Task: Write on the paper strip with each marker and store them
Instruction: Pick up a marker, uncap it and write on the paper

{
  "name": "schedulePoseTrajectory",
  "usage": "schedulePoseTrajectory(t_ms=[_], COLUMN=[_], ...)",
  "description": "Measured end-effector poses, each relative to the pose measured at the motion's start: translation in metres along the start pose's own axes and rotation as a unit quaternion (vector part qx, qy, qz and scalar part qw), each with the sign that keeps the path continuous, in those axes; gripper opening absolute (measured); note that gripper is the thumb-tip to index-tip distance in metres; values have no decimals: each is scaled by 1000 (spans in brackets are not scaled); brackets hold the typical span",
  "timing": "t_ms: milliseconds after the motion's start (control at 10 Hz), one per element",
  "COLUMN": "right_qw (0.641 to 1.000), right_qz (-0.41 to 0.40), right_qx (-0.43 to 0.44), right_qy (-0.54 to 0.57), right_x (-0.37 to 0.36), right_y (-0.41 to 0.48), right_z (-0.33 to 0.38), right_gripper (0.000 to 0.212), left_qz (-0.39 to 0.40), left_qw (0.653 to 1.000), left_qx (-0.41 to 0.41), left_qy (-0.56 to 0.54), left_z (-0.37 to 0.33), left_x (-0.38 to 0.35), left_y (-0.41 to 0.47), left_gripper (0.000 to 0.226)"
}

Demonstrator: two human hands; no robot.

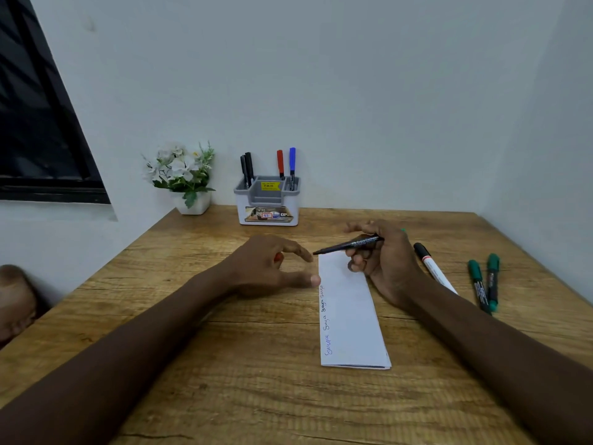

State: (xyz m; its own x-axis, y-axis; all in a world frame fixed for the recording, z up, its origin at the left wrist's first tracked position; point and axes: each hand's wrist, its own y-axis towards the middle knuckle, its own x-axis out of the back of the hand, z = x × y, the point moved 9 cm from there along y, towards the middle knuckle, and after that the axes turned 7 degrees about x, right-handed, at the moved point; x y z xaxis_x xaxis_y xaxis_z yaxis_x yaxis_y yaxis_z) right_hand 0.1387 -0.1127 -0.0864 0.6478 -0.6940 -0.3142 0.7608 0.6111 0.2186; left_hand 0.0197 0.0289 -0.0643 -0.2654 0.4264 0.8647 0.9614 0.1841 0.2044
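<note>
The white paper strip (351, 319) lies lengthwise on the wooden desk (224, 364), with several handwritten words along its left edge. My right hand (385, 261) rests at the strip's far end and grips a dark marker (349, 245). The marker's bare tip points left, just above the strip's far corner. A bit of green shows behind that hand. My left hand (272, 268) is left of the strip, fingers curled around a small red cap (278, 256), thumb touching the strip's edge. The grey-and-white organizer (268, 203) stands by the wall, holding black markers (247, 168), a red marker (280, 163) and a blue marker (292, 162).
A white marker with a black cap (433, 268) lies right of my right hand. Two green markers (484, 284) lie farther right, near the desk edge. A small pot of white flowers (183, 178) stands left of the organizer. Walls close the desk at the back and right.
</note>
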Motion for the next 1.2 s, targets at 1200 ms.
schedulePoseTrajectory(t_ms=[1200], right_qw=[913], right_qz=[173], right_qx=[72], right_qy=[-362], right_x=[-46], right_y=[-19], right_z=[11], right_gripper=[9], left_qz=[149], left_qw=[987], left_qx=[21], left_qy=[54], left_z=[-2], left_x=[-22], left_y=[6], left_gripper=[111])
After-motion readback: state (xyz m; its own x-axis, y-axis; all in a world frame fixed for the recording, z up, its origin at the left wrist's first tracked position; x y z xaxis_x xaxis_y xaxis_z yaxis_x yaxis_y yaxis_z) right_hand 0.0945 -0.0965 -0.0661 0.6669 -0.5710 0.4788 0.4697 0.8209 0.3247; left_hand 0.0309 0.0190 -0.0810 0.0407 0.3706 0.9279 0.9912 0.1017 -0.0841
